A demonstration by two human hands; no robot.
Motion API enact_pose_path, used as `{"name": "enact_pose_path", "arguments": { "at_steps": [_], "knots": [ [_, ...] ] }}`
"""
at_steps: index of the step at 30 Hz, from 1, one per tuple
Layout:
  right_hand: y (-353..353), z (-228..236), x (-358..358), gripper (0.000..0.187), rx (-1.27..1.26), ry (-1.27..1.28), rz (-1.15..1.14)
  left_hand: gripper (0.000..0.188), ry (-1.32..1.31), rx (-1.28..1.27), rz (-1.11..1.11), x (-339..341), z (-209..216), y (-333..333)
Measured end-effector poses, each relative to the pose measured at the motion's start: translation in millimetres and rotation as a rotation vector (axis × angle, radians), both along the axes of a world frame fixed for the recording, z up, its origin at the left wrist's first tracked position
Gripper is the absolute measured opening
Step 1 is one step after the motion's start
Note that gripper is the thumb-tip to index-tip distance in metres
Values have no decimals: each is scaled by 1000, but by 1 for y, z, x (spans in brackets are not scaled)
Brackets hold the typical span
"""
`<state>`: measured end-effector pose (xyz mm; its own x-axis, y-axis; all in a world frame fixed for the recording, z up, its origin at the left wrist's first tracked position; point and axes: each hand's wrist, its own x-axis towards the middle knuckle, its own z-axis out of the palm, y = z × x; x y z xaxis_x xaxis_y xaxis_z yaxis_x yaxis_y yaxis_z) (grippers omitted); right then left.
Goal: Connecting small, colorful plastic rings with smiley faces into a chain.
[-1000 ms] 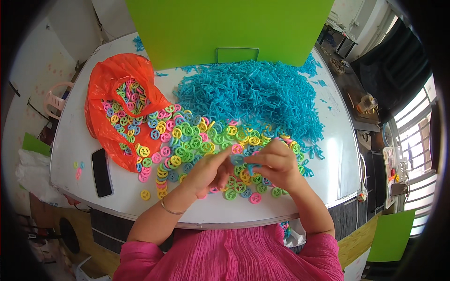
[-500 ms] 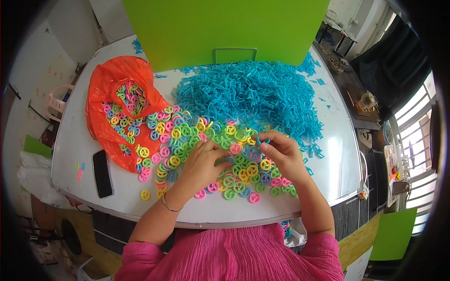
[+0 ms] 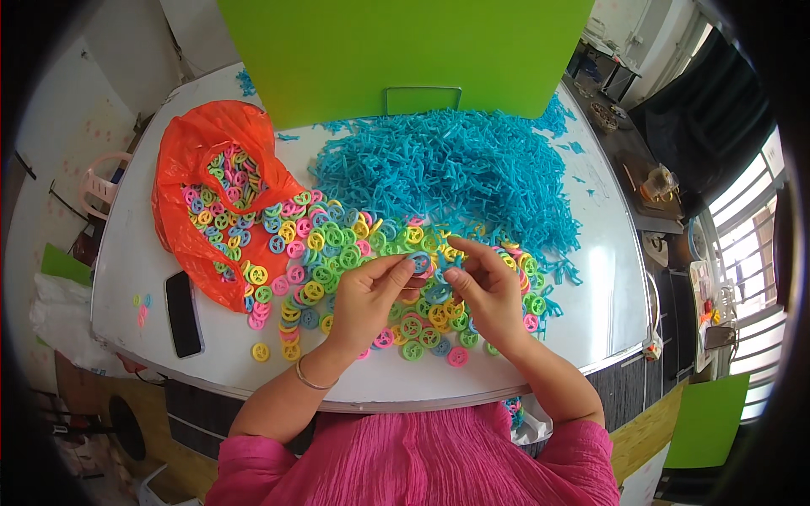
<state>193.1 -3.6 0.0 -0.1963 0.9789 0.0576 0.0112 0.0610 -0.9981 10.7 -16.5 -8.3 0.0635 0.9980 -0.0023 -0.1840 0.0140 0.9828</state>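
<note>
My left hand (image 3: 369,305) pinches a small blue spoked plastic wheel (image 3: 419,262) between thumb and fingertips, above the wheel pile. Close beside it on the right, my right hand (image 3: 487,293) is closed, thumb toward the bent fingers, on a small blue plastic piece that its fingers mostly hide. Under both hands spread many loose plastic wheels (image 3: 327,275) in pink, yellow, green and blue. Beyond them lies a big heap of thin blue plastic pieces (image 3: 447,160).
At the left, a red plastic bag (image 3: 181,139) lies open with more wheels inside and spilling out. A dark phone (image 3: 183,314) rests near the table's (image 3: 228,361) left edge. An upright green board (image 3: 405,51) stands behind the blue heap.
My left hand has risen from the pile with a blue wheel in its fingers. My right hand has moved left and slightly nearer, so the two hands now almost meet.
</note>
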Motion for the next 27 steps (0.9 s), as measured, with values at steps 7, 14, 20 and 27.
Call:
{"name": "enact_pose_path", "arguments": {
  "at_steps": [7, 14, 20, 27],
  "knots": [
    [-2, -4, -2, 29, -57, -16, 75, 27, 20, 45, 22, 3, 4, -4],
    [-6, -15, -4, 20, 42, -19, 125, 24, 99, 189, 53, 7, 4, -11],
    [-5, -4, 0, 29, 369, -344, 86, 23, 60, 161, 40, 5, 2, -12],
    [-8, 1, 1, 34, 580, -386, 4, 23, 127, 229, 20, 8, 2, -11]
  ]
}}
